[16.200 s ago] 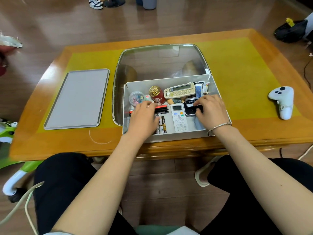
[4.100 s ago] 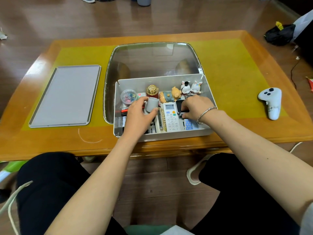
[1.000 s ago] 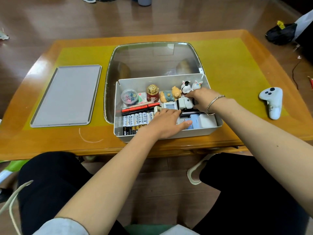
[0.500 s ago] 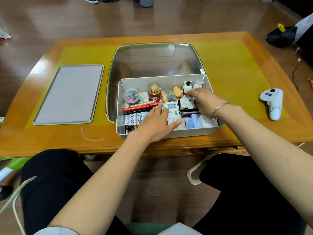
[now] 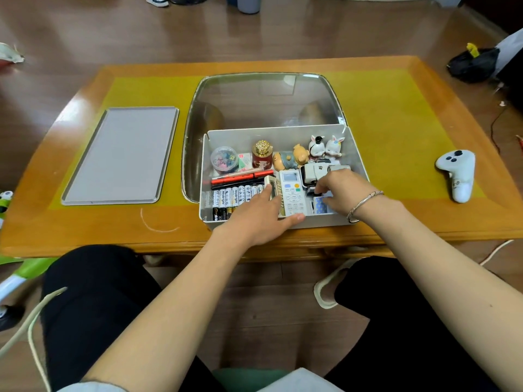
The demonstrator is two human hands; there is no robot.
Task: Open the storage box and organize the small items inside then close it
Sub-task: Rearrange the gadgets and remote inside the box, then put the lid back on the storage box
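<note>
The open grey storage box [image 5: 268,133] stands at the table's near edge; its flat lid [image 5: 119,154] lies apart at the left. Inside are a row of batteries [image 5: 232,195], red pens [image 5: 243,176], a clip jar [image 5: 223,164], a gold-topped bottle [image 5: 261,157], a pig figurine [image 5: 288,162], two rabbit figurines [image 5: 325,147] and a white remote [image 5: 291,190]. My left hand [image 5: 260,217] lies at the box's front, its index finger against a beige remote [image 5: 273,186] that stands on edge. My right hand [image 5: 341,190] curls down and pinches a small black item [image 5: 311,191] above a blue dotted pack [image 5: 321,206].
A white game controller [image 5: 457,172] lies on the yellow mat at the right. The table's glass inset [image 5: 266,103] is behind the box. A black bag [image 5: 472,63] sits on the floor at the far right. My knees are under the near table edge.
My left hand has slid left off the white remote onto the beige remote. My right hand has drawn back from the figurines to the black item at the box's front right.
</note>
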